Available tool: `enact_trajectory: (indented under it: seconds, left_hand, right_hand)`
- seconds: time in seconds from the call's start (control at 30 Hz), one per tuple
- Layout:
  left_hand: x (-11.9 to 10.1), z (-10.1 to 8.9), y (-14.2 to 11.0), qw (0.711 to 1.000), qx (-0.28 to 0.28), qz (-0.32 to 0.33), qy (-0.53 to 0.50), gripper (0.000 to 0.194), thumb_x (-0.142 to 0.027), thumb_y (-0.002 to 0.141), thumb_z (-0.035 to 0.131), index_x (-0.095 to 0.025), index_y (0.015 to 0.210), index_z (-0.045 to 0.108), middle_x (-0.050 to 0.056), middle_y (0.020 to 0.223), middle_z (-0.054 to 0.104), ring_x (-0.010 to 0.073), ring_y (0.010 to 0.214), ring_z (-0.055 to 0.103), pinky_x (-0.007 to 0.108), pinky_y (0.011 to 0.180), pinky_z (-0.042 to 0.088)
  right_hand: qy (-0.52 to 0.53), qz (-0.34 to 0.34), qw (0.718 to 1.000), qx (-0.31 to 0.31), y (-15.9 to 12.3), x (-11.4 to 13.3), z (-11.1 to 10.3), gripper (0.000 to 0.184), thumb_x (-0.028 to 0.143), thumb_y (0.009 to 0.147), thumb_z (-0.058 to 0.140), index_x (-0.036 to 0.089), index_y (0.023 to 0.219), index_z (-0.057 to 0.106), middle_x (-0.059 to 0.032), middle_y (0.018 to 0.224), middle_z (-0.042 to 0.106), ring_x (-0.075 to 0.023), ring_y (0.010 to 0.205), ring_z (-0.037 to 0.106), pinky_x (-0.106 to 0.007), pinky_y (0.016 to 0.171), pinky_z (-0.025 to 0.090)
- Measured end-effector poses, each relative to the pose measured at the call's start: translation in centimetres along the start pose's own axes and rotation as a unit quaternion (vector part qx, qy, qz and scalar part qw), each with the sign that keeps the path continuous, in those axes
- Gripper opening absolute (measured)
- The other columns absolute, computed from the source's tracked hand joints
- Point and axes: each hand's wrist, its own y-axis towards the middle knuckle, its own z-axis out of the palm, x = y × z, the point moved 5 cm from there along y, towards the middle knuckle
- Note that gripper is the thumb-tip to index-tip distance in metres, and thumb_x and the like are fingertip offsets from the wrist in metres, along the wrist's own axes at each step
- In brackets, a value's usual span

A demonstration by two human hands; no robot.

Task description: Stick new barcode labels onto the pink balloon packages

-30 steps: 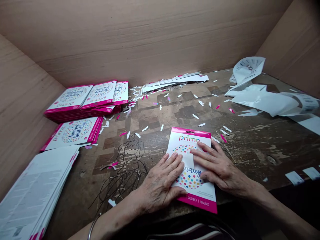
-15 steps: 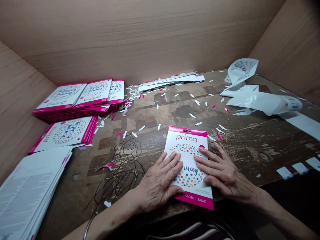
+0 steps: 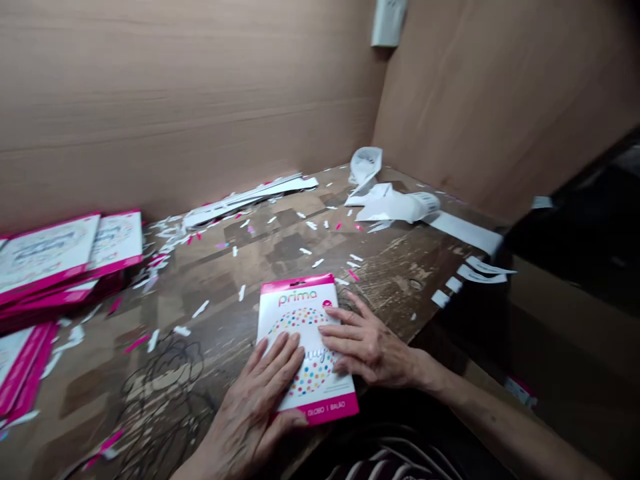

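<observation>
**Flat Packet Between Two Extended Hands**

The white packet (image 3: 313, 375), with pink bands at its top and bottom edges, lies face up on the worn table (image 3: 280, 250), directly beneath the fingers of both hands. The left hand (image 3: 253, 400) rests palm down on the packet's left part: fingers extended, close together, thumb at the lower band. The right hand (image 3: 373, 345) rests on its right part: fingers spread and slightly bent, tips on the printed dots. Neither hand is closed around the packet.

Left of the left hand are black looped lines (image 3: 165, 365); whether drawn or thread, cannot tell. Farther left sits a stack of similar packets (image 3: 50, 252). Ahead of both hands, paper scraps (image 3: 201, 309) are scattered, with long paper strips (image 3: 250, 199) behind them. Ahead and right of the right hand lies a curled label strip (image 3: 390, 207); nearer, small labels (image 3: 441, 298) line the table edge.
</observation>
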Motion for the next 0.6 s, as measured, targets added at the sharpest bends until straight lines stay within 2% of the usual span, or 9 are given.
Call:
enact_trajectory:
  seconds: [0.07, 0.13, 0.17, 0.23, 0.33, 0.4, 0.43, 0.5, 0.6]
  left_hand:
    - [0.3, 0.1, 0.1, 1.0, -0.02, 0.013, 0.011, 0.08, -0.062, 0.076, 0.044, -0.023, 0.14, 0.017, 0.009, 0.14, 0.033, 0.0263, 0.128, 0.032, 0.045, 0.106, 0.025]
    - [0.6, 0.1, 0.1, 0.999, -0.033, 0.016, 0.016, 0.081, -0.064, 0.075, 0.043, -0.023, 0.14, 0.017, 0.009, 0.14, 0.033, 0.0263, 0.127, 0.033, 0.044, 0.106, 0.024]
    - [0.6, 0.1, 0.1, 0.999, -0.036, 0.015, 0.02, 0.081, -0.063, 0.075, 0.043, -0.023, 0.14, 0.018, 0.008, 0.14, 0.033, 0.0262, 0.127, 0.033, 0.045, 0.106, 0.024]
    - [0.5, 0.1, 0.1, 0.999, -0.041, 0.022, 0.028, 0.079, -0.062, 0.076, 0.043, -0.022, 0.14, 0.019, 0.008, 0.14, 0.033, 0.0257, 0.127, 0.033, 0.044, 0.107, 0.023]
    - [0.2, 0.1, 0.2, 0.998, -0.052, 0.018, 0.028, 0.075, -0.06, 0.078, 0.041, -0.023, 0.14, 0.02, 0.007, 0.14, 0.034, 0.0246, 0.128, 0.033, 0.043, 0.107, 0.023]
    - [0.3, 0.0, 0.3, 0.998, -0.067, -0.003, 0.018, 0.072, -0.06, 0.08, 0.037, -0.025, 0.14, 0.02, 0.006, 0.14, 0.035, 0.0242, 0.128, 0.033, 0.043, 0.107, 0.023]
    - [0.3, -0.1, 0.3, 0.997, -0.069, -0.012, 0.018, 0.071, -0.061, 0.08, 0.035, -0.025, 0.14, 0.02, 0.006, 0.14, 0.036, 0.0241, 0.128, 0.032, 0.043, 0.107, 0.024]
    - [0.3, -0.2, 0.4, 0.998, -0.065, -0.005, 0.027, 0.07, -0.059, 0.081, 0.035, -0.025, 0.14, 0.019, 0.006, 0.14, 0.036, 0.0237, 0.128, 0.033, 0.043, 0.107, 0.025]
    - [0.2, -0.3, 0.4, 0.997, -0.054, 0.028, 0.047, 0.071, -0.056, 0.08, 0.043, -0.023, 0.139, 0.021, 0.007, 0.139, 0.036, 0.0235, 0.126, 0.035, 0.041, 0.106, 0.027]
  right_hand:
    - [0.009, 0.053, 0.993, -0.106, -2.2, 0.1, -2.2, 0.026, 0.024, 0.087, 0.048, 0.016, 0.111, 0.056, -0.0069, 0.115, 0.06, -0.021, 0.115, 0.046, -0.048, 0.106, 0.021]
    - [0.028, 0.166, 0.959, -0.228, -6.3, -0.8, -4.4, 0.019, 0.02, 0.086, 0.049, 0.018, 0.101, 0.06, -0.0062, 0.104, 0.064, -0.0181, 0.1, 0.056, -0.039, 0.096, 0.038]
    - [0.041, 0.242, 0.926, -0.286, -9.0, -1.8, -5.3, 0.015, 0.021, 0.085, 0.05, 0.019, 0.094, 0.063, -0.0053, 0.097, 0.064, -0.0172, 0.093, 0.058, -0.034, 0.087, 0.044]
    - [0.076, 0.396, 0.833, -0.379, -14.8, -4.1, -6.0, 0.013, 0.028, 0.081, 0.055, 0.019, 0.082, 0.065, -0.0044, 0.087, 0.064, -0.0168, 0.08, 0.059, -0.029, 0.074, 0.047]
    - [0.211, 0.532, 0.687, -0.448, -21.1, -7.7, -4.0, 0.026, 0.039, 0.068, 0.067, 0.018, 0.084, 0.067, -0.0054, 0.089, 0.065, -0.018, 0.077, 0.059, -0.028, 0.068, 0.048]
    - [0.304, 0.55, 0.611, -0.482, -22.7, -9.6, -1.7, 0.034, 0.042, 0.061, 0.071, 0.018, 0.086, 0.069, -0.0066, 0.096, 0.066, -0.0214, 0.088, 0.059, -0.029, 0.07, 0.048]
    - [0.334, 0.547, 0.586, -0.496, -22.8, -10.4, -0.7, 0.036, 0.043, 0.059, 0.072, 0.019, 0.086, 0.069, -0.0067, 0.099, 0.065, -0.023, 0.094, 0.058, -0.03, 0.073, 0.048]
    - [0.367, 0.531, 0.565, -0.513, -22.1, -11.5, 0.7, 0.036, 0.044, 0.058, 0.072, 0.02, 0.085, 0.069, -0.0056, 0.1, 0.066, -0.024, 0.102, 0.055, -0.032, 0.079, 0.047]
    - [0.409, 0.491, 0.563, -0.524, -20.4, -12.6, 1.5, 0.034, 0.049, 0.06, 0.068, 0.021, 0.08, 0.068, -0.004, 0.095, 0.068, -0.0221, 0.102, 0.056, -0.033, 0.085, 0.046]
